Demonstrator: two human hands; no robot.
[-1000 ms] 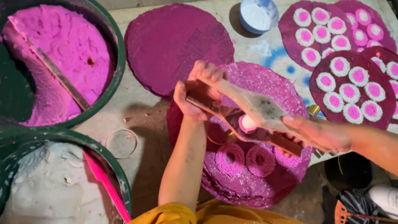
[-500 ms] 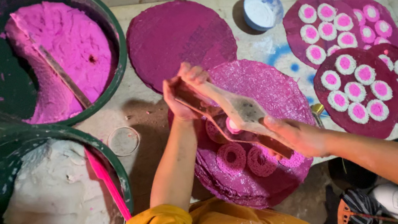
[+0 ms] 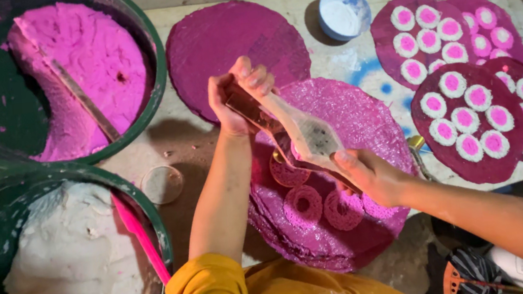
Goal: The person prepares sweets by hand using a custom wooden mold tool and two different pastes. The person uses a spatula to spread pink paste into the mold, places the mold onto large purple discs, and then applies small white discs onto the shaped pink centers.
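Both hands (image 3: pixel 239 96) (image 3: pixel 371 176) w/ wooden mold (image 3: pixel 300 135) betw. them, above pink disc (image 3: pixel 365 121)

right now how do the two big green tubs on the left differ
The upper tub holds bright pink paste with a long stick lying in it; the lower tub holds white paste with a pink stick leaning on its rim. The upper tub's paste covers only its right side, leaving bare dark floor; the lower tub looks nearly full. Both are round, dark green and paste-smeared.

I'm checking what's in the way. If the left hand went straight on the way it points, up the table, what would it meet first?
Probably the bare purple disc just beyond the left hand, though height above it is unclear.
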